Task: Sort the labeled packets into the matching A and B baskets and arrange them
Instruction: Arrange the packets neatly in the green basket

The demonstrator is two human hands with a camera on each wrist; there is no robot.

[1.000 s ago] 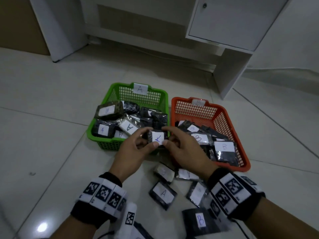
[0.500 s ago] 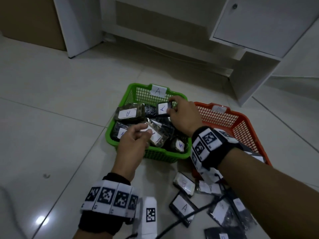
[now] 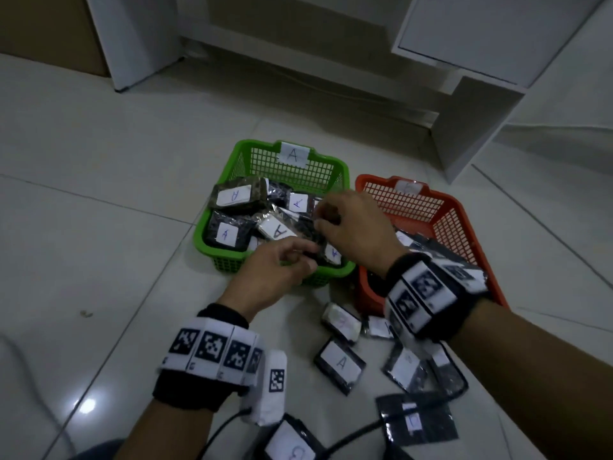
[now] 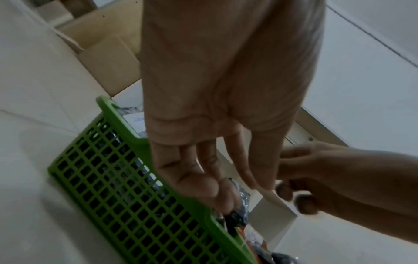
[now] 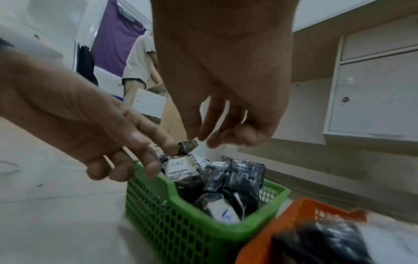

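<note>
The green basket (image 3: 229,262), tagged A, is full of dark packets with white A labels. An orange basket (image 3: 464,227) stands right of it with several packets inside. My left hand (image 3: 298,257) hovers at the green basket's near rim, its loose fingertips touching the packets there (image 4: 236,216). My right hand (image 3: 323,219) hangs over the middle of the green basket (image 5: 172,223), fingers loosely bent and holding nothing (image 5: 210,137). An A packet (image 3: 298,202) lies near the back of that basket. Several loose packets lie on the floor, among them an A packet (image 3: 340,363).
A white cabinet (image 3: 464,127) stands behind the baskets. A black cable (image 3: 351,436) runs across the floor among the loose packets near me. Another person (image 5: 138,59) stands far off in the right wrist view. Bare tiles lie to the left.
My right hand carried the A packet from the front into the green basket, let it go near the back and drew back. My left hand moved to the basket's near rim.
</note>
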